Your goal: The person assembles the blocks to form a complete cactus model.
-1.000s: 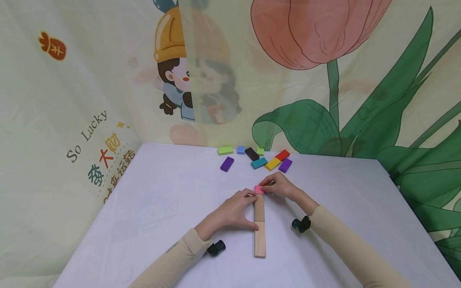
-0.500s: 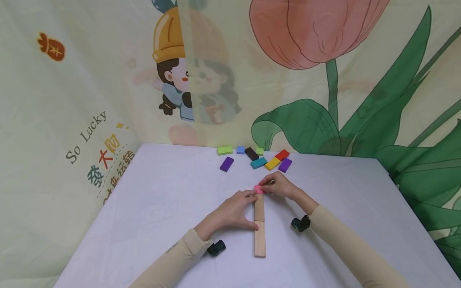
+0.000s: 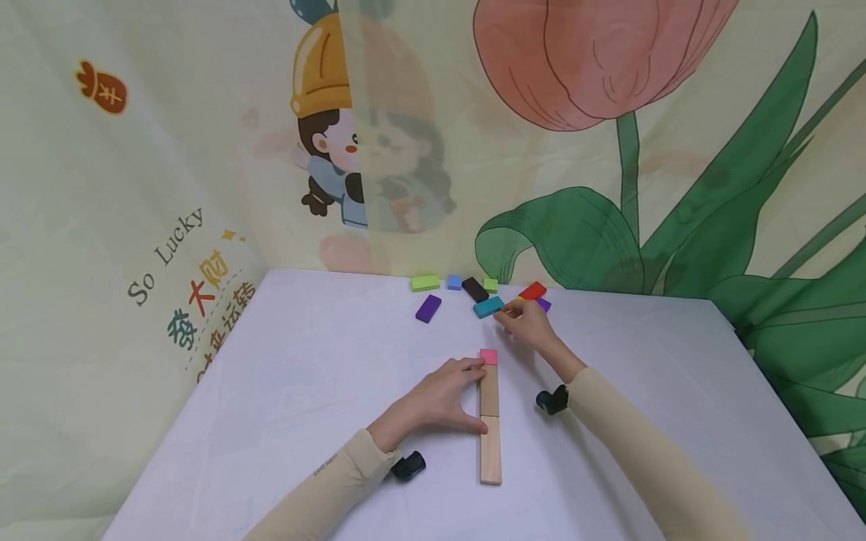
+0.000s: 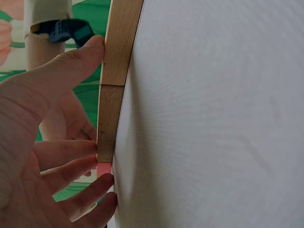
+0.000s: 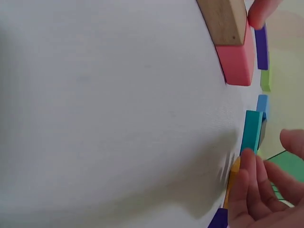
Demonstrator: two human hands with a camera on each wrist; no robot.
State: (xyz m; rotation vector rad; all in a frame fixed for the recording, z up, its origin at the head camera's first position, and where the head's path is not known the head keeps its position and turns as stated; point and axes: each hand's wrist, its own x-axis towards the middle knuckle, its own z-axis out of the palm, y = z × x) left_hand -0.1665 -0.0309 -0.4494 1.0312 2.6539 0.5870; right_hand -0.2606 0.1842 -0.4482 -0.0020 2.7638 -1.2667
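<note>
Two plain wooden blocks, a far one (image 3: 489,391) and a near one (image 3: 490,451), lie end to end in a line, with a small pink block (image 3: 489,356) at the far end. My left hand (image 3: 433,394) rests against the line's left side, thumb on the near wooden block and fingertips by the far wooden block and pink one. Beyond the line, my right hand (image 3: 531,323) hovers at the teal block (image 3: 489,306) and the yellow block (image 5: 232,175), mostly covering the yellow one in the head view. In the right wrist view its thumb stands apart from the fingers.
Toward the back edge lie a black block (image 3: 475,289), a red block (image 3: 533,290), a blue block (image 3: 454,282), a long green block (image 3: 425,283), a small green block (image 3: 490,285) and a purple block (image 3: 428,309). A printed cloth (image 3: 419,248) hangs behind the white table (image 3: 304,353).
My right hand has let go of the pink block and moved away to the teal and yellow blocks. The left hand stays beside the line; the pink block remains at its far end.
</note>
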